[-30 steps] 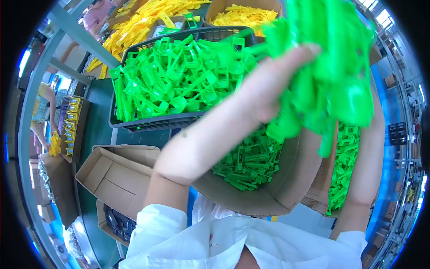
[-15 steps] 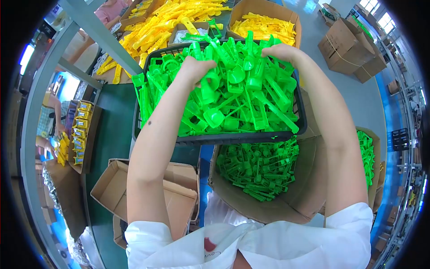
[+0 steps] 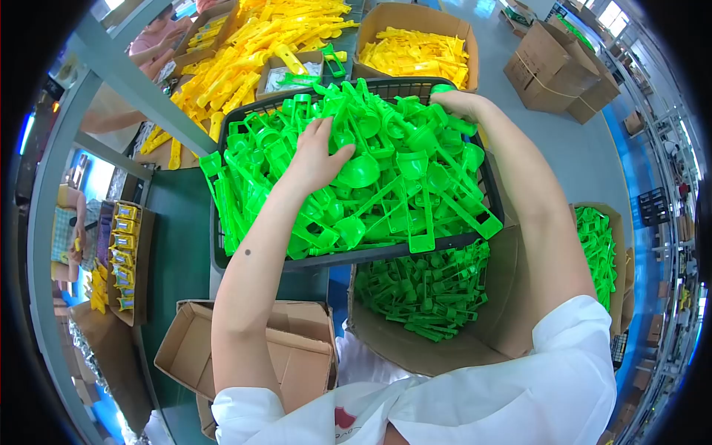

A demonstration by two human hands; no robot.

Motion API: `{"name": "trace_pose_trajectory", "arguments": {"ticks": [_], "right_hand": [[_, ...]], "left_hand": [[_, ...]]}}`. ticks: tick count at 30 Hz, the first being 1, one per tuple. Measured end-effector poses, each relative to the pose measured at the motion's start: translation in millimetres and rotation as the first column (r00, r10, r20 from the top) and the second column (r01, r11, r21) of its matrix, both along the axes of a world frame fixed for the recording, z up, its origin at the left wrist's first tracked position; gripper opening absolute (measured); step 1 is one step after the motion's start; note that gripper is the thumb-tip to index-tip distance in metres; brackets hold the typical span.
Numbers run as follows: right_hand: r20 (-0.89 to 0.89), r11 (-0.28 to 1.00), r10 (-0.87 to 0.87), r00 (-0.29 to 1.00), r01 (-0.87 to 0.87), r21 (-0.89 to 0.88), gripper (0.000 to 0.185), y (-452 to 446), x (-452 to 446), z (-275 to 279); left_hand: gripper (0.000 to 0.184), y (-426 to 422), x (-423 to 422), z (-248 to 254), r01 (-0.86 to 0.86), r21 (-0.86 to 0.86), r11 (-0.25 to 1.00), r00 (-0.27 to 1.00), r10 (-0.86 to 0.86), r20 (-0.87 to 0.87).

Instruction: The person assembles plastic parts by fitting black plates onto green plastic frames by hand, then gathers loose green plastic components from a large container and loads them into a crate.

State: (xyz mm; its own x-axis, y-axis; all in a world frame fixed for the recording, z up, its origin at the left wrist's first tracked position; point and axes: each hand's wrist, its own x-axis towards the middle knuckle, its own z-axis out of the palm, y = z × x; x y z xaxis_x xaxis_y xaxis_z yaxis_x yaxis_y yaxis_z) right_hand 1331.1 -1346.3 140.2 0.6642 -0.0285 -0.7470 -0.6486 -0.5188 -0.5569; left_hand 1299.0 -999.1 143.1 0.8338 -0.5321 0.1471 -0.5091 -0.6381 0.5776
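Observation:
A black crate (image 3: 297, 261) is heaped with green plastic parts (image 3: 400, 163). My left hand (image 3: 319, 156) rests on the heap left of its middle, fingers and thumb apart, with nothing gripped. At the crate's far right corner is my right hand (image 3: 460, 105), touching green parts there; its fingers are partly hidden, and I cannot tell whether it grips any. Below the crate, close to my body, a deep cardboard box (image 3: 512, 311) holds more green parts (image 3: 426, 293).
Yellow parts (image 3: 259, 44) lie piled behind the crate, beside a box of yellow parts (image 3: 415, 52). Empty cartons (image 3: 245, 348) sit at lower left. A metal post (image 3: 148, 70) rises at left. Other people (image 3: 156, 37) are at far left. Green parts (image 3: 593, 245) fill a box at right.
The bundle of green parts held up a second ago is now down on the crate's heap. My left hand has opened and come away from the parts it held.

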Motion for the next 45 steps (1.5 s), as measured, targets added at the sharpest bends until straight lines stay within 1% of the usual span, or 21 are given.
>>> {"name": "trace_pose_trajectory", "arguments": {"ticks": [3,5,7,10,12,14,15,18,20,23,26,28,31,33,36,37,39,41,43,44,45], "right_hand": [[0.23,0.966,0.11,0.967,-0.049,-0.254,0.049,19,-16,24],[0.301,0.899,0.262,0.917,-0.119,-0.421,0.045,6,-7,17],[0.326,0.889,0.234,0.916,-0.065,-0.454,0.043,-5,-1,11],[0.593,0.73,0.318,0.74,0.209,-0.651,0.047,-7,-16,1],[0.782,0.877,0.195,0.592,0.252,-0.409,0.045,4,-50,8],[0.825,0.93,0.191,0.532,0.17,-0.325,0.047,34,-103,35],[0.837,0.931,0.225,0.498,0.144,-0.336,0.049,46,-129,39],[0.809,0.868,0.4,0.431,0.103,-0.485,0.054,71,-201,45],[0.76,0.802,0.455,0.463,0.158,-0.576,0.053,80,-238,43],[0.766,0.846,0.353,0.537,0.167,-0.506,0.049,78,-274,7],[0.822,0.861,0.309,0.478,0.227,-0.455,0.039,80,-279,-17],[0.897,0.908,0.205,0.393,0.265,-0.324,0.034,81,-274,-14],[0.948,0.892,0.137,0.287,0.381,-0.244,0.029,88,-259,16],[0.956,0.824,0.179,0.234,0.495,-0.276,0.028,80,-237,35],[0.891,0.66,0.393,0.227,0.605,-0.445,0.028,42,-185,48],[0.861,0.6,0.443,0.249,0.632,-0.491,0.029,27,-165,43],[0.822,0.59,0.453,0.344,0.576,-0.566,0.03,0,-126,21],[0.761,0.738,0.516,0.393,0.248,-0.628,0.028,-42,-80,-45],[0.779,0.977,0.06,0.624,0.125,-0.175,0.028,-8,-70,-23],[0.663,0.99,-0.139,0.736,0.108,0.089,0.029,5,-66,-17],[0.688,0.981,-0.175,0.704,0.067,0.181,0.035,-6,-58,-23]], "left_hand": [[0.066,-5,7,-8,-0.012,-0.079,0.997,1.0,0.014,0.028],[0.064,-9,5,-5,-0.024,-0.092,0.996,0.996,0.031,0.079],[0.061,-16,-4,3,0.01,-0.088,0.996,0.987,0.004,0.159],[0.054,-27,-16,8,0.141,-0.12,0.983,0.976,-0.117,0.186],[0.051,-35,-16,2,0.302,-0.078,0.95,0.928,-0.274,0.254],[0.049,-48,-2,-11,0.395,0.008,0.919,0.858,-0.372,0.354],[0.049,-52,7,-14,0.431,0.057,0.901,0.818,-0.416,0.397],[0.048,-55,35,-15,0.45,0.088,0.889,0.854,-0.457,0.248],[0.046,-40,35,-3,0.431,0.076,0.899,0.878,-0.438,0.193],[0.041,-13,42,14,0.37,0.026,0.929,0.903,-0.366,0.226],[0.037,-5,59,26,0.257,-0.047,0.965,0.914,-0.227,0.337],[0.034,-18,93,23,0.186,-0.078,0.979,0.885,-0.132,0.447],[0.04,-62,136,14,0.174,-0.036,0.984,0.917,-0.148,0.369],[0.043,-84,155,3,0.199,0.172,0.965,0.972,-0.217,0.093],[0.045,-95,169,-22,0.201,0.434,0.878,0.979,-0.19,-0.068],[0.046,-92,156,-10,0.254,0.455,0.853,0.967,-0.214,-0.139],[0.048,-82,124,33,0.364,0.496,0.788,0.927,-0.257,-0.273],[0.049,-76,126,30,0.35,0.494,0.796,0.935,-0.262,-0.239],[0.048,-66,120,20,0.292,0.415,0.862,0.955,-0.242,-0.171],[0.044,-61,111,27,0.289,0.264,0.92,0.951,-0.245,-0.188],[0.043,-54,106,35,0.233,0.232,0.944,0.973,-0.227,-0.051]]}}
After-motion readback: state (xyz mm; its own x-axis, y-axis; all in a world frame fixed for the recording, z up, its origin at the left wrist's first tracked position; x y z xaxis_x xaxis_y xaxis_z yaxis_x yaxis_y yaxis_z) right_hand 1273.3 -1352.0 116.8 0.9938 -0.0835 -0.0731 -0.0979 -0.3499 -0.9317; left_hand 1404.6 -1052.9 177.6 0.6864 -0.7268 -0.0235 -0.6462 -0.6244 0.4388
